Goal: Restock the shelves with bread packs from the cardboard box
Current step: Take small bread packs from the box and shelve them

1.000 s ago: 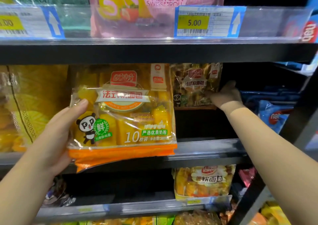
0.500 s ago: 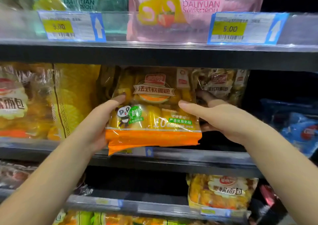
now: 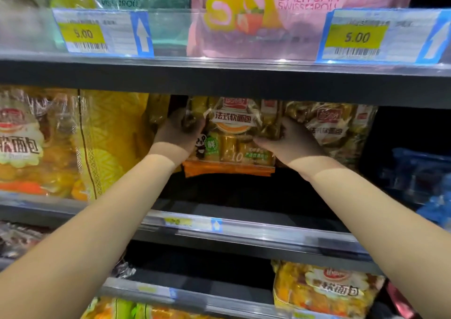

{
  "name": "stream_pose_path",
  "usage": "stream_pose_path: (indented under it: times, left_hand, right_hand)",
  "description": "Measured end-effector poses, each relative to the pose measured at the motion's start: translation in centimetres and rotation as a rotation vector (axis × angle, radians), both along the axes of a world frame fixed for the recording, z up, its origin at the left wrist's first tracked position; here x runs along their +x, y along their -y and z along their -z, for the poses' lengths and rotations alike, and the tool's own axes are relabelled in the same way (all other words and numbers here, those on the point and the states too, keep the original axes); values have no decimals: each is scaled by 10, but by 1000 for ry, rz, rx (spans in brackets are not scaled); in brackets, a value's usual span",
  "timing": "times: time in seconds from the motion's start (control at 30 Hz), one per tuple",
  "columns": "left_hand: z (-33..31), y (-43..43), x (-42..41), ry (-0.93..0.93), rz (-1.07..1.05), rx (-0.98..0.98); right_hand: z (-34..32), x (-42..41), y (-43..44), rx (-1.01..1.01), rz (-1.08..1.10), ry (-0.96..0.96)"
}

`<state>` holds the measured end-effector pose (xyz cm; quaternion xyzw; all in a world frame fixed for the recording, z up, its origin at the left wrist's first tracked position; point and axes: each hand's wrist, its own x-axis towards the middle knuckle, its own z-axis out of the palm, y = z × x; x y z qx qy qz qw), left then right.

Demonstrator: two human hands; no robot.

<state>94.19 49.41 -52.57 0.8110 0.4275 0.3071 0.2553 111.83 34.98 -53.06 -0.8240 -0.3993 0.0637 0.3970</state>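
Two bare hands reaching deep into the middle shelf (image 3: 244, 230) of a shop rack, in shadow under the shelf above. Left hand (image 3: 177, 135) clamped on the left edge of a bread pack (image 3: 230, 138), fingers curled round the crinkled plastic. Right hand (image 3: 290, 142) gripping the pack's right edge the same way. Pack held upright, label facing out, orange bottom strip raised above the shelf floor, not yet resting on it. Just beside it on the right, touching or nearly so, a second matching pack (image 3: 332, 128) standing at the back of the same shelf.

Probably the placing step: setting this pack down in the dark gap beside its twin. Best done by keeping both edges level, lowering until the bottom strip sits flat, sliding back in line with the neighbour, label forward, then letting go without squashing the soft rolls inside.

Counted in view: two hands, two matching packs on this stretch of shelf, one larger yellow bag (image 3: 112, 138) and one other bread bag (image 3: 26, 142) to the left. Above, two pale price tags, left tag (image 3: 83, 34) and right tag (image 3: 356, 36), both reading 5.00, in front of one green and one pink cake-roll bag. Below, one more bread pack (image 3: 327, 289) at lower right. Cardboard box not in view.
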Motion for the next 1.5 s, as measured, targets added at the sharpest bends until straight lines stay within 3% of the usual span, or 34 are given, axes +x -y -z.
stream_pose_path:
  times: [0.17, 0.3, 0.4, 0.6, 0.77, 1.1, 1.5]
  left_hand:
    - [11, -14, 17, -2, -46, 83]
    - [18, -24, 30, 201, -22, 33]
    - [20, -25, 36, 113, -40, 25]
    - [27, -24, 37, 117, 59, -122]
    - [30, -23, 33, 102, 24, -158]
    - [24, -20, 25, -111, 89, -114]
    - [13, 4, 6, -242, 108, -112]
  right_hand:
    - [4, 6, -15, 3, 43, 56]
    - [2, 8, -20, 35, 76, 39]
    - [7, 7, -20, 39, 123, 29]
    - [16, 3, -14, -95, 135, 6]
    - [15, -2, -8, -192, 120, -23]
    - [24, -12, -8, -230, 51, -5]
    - [19, -19, -5, -306, 11, 7]
